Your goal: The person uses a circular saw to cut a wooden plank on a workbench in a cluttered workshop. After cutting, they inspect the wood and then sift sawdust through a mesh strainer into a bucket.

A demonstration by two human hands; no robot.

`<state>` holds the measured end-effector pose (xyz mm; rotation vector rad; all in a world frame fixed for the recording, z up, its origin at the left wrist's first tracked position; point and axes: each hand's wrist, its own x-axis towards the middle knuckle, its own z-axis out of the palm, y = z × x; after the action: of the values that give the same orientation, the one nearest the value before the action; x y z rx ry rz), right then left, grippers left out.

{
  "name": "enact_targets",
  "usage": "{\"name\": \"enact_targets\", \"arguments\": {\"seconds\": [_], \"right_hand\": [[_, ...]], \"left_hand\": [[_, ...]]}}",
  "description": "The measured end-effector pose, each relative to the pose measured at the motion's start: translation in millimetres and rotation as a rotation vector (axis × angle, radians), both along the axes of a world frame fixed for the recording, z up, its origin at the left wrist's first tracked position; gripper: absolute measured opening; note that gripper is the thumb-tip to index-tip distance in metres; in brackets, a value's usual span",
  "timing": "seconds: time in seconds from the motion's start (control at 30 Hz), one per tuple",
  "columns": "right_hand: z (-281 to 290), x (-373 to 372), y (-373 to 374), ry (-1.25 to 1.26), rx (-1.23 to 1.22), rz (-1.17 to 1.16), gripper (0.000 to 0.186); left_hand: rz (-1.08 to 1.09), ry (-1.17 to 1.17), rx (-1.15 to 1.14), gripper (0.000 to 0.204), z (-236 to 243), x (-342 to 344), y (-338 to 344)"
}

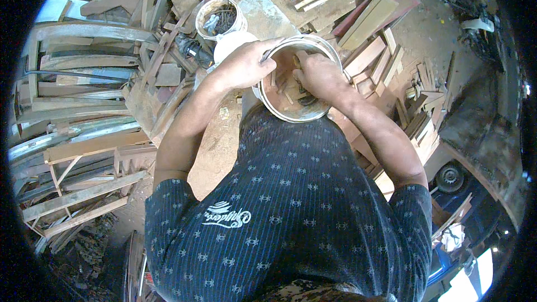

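A round metal tin (295,113) with a pale, stained inner wall is held up close against the chest, and everything else can be placed from it. The left hand (246,66) is clamped on the tin's left rim, fingers curled over the edge and closed on it. The right hand (319,75) is sunk inside the tin from the right side, fingers bent downward among small wood offcuts (286,96) lying on its bottom; whether anything is pinched between those fingers cannot be told, since the fingertips are hidden. The offcuts lie directly below and slightly left of the right hand, which is plainly the nearer one to them; their long sides run roughly across the tin, toward the left hand. Just beyond the tin's far-left rim a white lid (230,43) is seen, and farther in the same direction a second can (220,18) full of dark nails. Stacked planks (84,151) are piled well to the tin's left.
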<state>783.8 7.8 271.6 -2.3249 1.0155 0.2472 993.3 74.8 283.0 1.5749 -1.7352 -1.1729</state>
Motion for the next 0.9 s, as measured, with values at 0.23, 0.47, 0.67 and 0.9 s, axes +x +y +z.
{"name": "enact_targets", "arguments": {"seconds": [0.23,0.47,0.67,0.9], "right_hand": [[-51.1,16.2,40.8,-0.190,-0.066,0.588,0.033],[-38.8,2.7,23.7,0.119,0.158,0.767,0.032],[-73.1,24.5,54.3,-0.052,0.360,0.262,0.026],[-61.1,7.7,39.1,0.084,0.520,0.420,0.026]], "left_hand": [[-0.052,0.000,-0.016,0.056,-0.5,-0.6,-6.6],[-0.058,0.071,0.117,0.055,-3.4,2.2,-4.2],[-0.111,-0.027,0.141,0.055,5.1,-9.6,-13.2],[-0.075,0.013,0.004,0.053,-2.9,-10.8,-8.9]]}}
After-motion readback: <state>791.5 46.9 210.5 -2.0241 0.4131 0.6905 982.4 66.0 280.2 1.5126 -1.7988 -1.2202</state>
